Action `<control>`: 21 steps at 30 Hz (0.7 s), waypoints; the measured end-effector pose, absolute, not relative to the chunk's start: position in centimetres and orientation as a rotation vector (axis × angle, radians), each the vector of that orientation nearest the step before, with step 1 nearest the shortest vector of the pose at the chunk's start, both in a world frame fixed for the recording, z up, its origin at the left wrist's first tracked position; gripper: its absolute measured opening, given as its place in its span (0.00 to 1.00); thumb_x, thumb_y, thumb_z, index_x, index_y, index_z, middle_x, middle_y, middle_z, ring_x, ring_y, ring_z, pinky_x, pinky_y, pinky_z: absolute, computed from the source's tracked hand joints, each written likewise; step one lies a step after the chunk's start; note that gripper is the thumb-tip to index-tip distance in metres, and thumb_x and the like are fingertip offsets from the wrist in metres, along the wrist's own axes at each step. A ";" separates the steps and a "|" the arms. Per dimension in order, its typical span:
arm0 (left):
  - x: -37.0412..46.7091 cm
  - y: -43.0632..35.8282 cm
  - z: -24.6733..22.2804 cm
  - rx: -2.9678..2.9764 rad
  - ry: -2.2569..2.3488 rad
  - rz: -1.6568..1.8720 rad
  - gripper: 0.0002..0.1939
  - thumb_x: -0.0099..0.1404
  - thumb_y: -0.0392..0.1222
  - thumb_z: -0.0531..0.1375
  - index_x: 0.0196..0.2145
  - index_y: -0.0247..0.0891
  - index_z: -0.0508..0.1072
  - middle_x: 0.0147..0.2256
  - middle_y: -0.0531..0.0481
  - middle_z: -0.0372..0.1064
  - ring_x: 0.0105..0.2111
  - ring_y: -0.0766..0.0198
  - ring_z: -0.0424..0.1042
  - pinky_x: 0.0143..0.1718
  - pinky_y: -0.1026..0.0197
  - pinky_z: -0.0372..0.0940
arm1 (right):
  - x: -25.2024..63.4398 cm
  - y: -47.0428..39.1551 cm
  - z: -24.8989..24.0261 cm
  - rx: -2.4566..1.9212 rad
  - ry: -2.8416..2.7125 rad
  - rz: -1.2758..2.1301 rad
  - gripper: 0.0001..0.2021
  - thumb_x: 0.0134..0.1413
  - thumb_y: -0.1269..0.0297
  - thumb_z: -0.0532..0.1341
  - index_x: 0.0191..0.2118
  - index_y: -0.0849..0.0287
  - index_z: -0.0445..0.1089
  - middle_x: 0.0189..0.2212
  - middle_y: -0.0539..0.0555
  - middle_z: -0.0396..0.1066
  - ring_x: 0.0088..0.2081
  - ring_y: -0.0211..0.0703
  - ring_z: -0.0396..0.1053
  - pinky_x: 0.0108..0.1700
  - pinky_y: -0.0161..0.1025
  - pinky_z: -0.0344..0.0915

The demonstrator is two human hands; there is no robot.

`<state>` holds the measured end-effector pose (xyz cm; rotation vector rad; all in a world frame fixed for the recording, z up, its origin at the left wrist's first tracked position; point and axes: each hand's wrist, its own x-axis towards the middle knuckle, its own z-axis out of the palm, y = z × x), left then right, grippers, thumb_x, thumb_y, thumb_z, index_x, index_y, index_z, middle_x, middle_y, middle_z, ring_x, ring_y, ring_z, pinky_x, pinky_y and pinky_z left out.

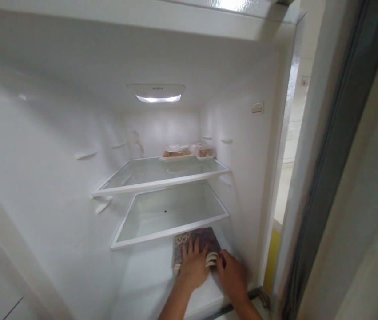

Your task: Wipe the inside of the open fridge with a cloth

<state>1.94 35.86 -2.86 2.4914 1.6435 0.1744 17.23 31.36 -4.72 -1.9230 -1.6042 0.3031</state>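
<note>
Cloth [212,236], folded into a thick pad, dark purplish-brown with a pale patterned patch and cream trim, lies on the white bottom surface [149,271] of an open refrigerator in our head view, in front of and below the two glass shelves. Our left hand [194,266] is spread wide, palm down on the cloth, its fingers pointing toward the back. Our right hand [232,274] is narrow, its fingers curled in at the cream trim on the cloth's right edge; we cannot tell whether they grip it or only touch it. Above, the white-framed lower shelf [175,213] shows a small dark spot [165,211], and the upper shelf [142,178] carries two wrapped food packs side by side at the back right: a wider left pack [176,153] with orange-brown contents and a smaller right pack [204,152]. Both are too small and blurred for us to read any label. A brownish mark [138,143] runs down the back wall left of the packs, and a lit lamp [158,98] shines from the ceiling. Molded ledges line the side walls, and a small switch [257,108] sits high on the right wall. On our right we see the door's dark gasket [332,129], with a yellow panel [270,262] in the gap beside it.
</note>
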 end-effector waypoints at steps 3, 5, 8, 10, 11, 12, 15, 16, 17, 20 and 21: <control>5.2 36.0 -3.0 2.499 1.526 0.177 0.32 0.67 0.52 0.47 0.68 0.49 0.57 0.73 0.43 0.43 0.72 0.36 0.37 0.69 0.29 0.33 | 17.2 31.4 -4.9 -1.980 -1.537 0.320 0.17 0.68 0.60 0.45 0.42 0.53 0.72 0.35 0.53 0.80 0.37 0.45 0.77 0.36 0.37 0.59; 6.5 36.8 -3.0 2.509 1.549 0.152 0.31 0.68 0.50 0.45 0.67 0.46 0.58 0.73 0.41 0.42 0.72 0.35 0.37 0.68 0.28 0.34 | 17.2 31.5 -5.1 -1.998 -1.506 0.334 0.18 0.69 0.60 0.45 0.48 0.53 0.71 0.38 0.54 0.80 0.39 0.45 0.77 0.36 0.37 0.61; 7.5 38.7 -2.9 2.492 1.642 0.126 0.33 0.68 0.54 0.46 0.68 0.46 0.56 0.72 0.40 0.43 0.71 0.35 0.41 0.68 0.27 0.36 | 17.2 31.7 -5.4 -1.970 -1.548 0.365 0.19 0.67 0.64 0.46 0.57 0.55 0.65 0.44 0.55 0.80 0.41 0.44 0.78 0.38 0.36 0.63; 7.7 40.4 -2.9 2.457 1.704 0.144 0.35 0.66 0.59 0.48 0.68 0.47 0.57 0.71 0.39 0.48 0.70 0.35 0.46 0.67 0.27 0.40 | 17.1 31.9 -5.5 -1.990 -1.606 0.381 0.19 0.67 0.67 0.45 0.59 0.57 0.64 0.43 0.56 0.80 0.41 0.44 0.78 0.38 0.36 0.63; 7.7 41.3 -3.0 2.447 1.717 0.164 0.36 0.65 0.61 0.49 0.67 0.47 0.58 0.70 0.39 0.52 0.69 0.35 0.50 0.67 0.27 0.42 | 17.1 32.0 -5.5 -2.004 -1.648 0.379 0.19 0.67 0.67 0.45 0.56 0.57 0.65 0.42 0.55 0.80 0.41 0.44 0.78 0.38 0.36 0.63; 7.7 42.2 -3.2 2.446 1.720 0.196 0.36 0.64 0.62 0.50 0.66 0.46 0.60 0.68 0.39 0.55 0.68 0.36 0.53 0.67 0.28 0.44 | 17.1 32.1 -5.5 -2.014 -1.698 0.369 0.18 0.67 0.68 0.45 0.53 0.56 0.68 0.41 0.55 0.80 0.41 0.44 0.78 0.37 0.36 0.63; 7.3 44.8 -4.2 2.460 1.733 0.347 0.35 0.66 0.62 0.50 0.66 0.46 0.61 0.67 0.39 0.59 0.66 0.37 0.56 0.67 0.31 0.46 | 17.1 32.5 -6.0 -2.010 -1.815 0.315 0.14 0.65 0.69 0.47 0.41 0.54 0.71 0.37 0.53 0.80 0.39 0.43 0.78 0.35 0.35 0.60; 7.2 45.6 -4.7 2.454 1.757 0.403 0.35 0.66 0.63 0.49 0.66 0.46 0.61 0.67 0.40 0.58 0.67 0.37 0.54 0.68 0.30 0.44 | 17.0 32.7 -6.2 -2.014 -1.826 0.289 0.13 0.65 0.70 0.48 0.39 0.54 0.70 0.36 0.52 0.80 0.38 0.43 0.78 0.34 0.35 0.60; 7.0 46.4 -5.1 2.447 1.786 0.447 0.35 0.66 0.63 0.49 0.66 0.48 0.60 0.68 0.40 0.56 0.68 0.36 0.52 0.68 0.29 0.43 | 17.0 32.8 -6.6 -2.025 -1.822 0.260 0.13 0.64 0.70 0.49 0.39 0.53 0.70 0.35 0.52 0.80 0.37 0.42 0.78 0.34 0.35 0.59; 5.9 48.1 -5.8 2.446 1.879 0.500 0.31 0.68 0.60 0.48 0.65 0.50 0.63 0.69 0.42 0.54 0.69 0.35 0.48 0.67 0.27 0.41 | 16.8 33.1 -7.6 -2.051 -1.802 0.181 0.11 0.63 0.71 0.51 0.38 0.53 0.70 0.33 0.51 0.79 0.36 0.42 0.78 0.34 0.34 0.59; 5.4 48.4 -5.9 2.456 1.901 0.492 0.29 0.69 0.58 0.48 0.64 0.50 0.64 0.69 0.42 0.55 0.69 0.35 0.48 0.67 0.27 0.42 | 16.8 33.2 -7.9 -2.051 -1.805 0.169 0.11 0.63 0.72 0.51 0.37 0.53 0.70 0.33 0.50 0.79 0.36 0.42 0.78 0.34 0.34 0.59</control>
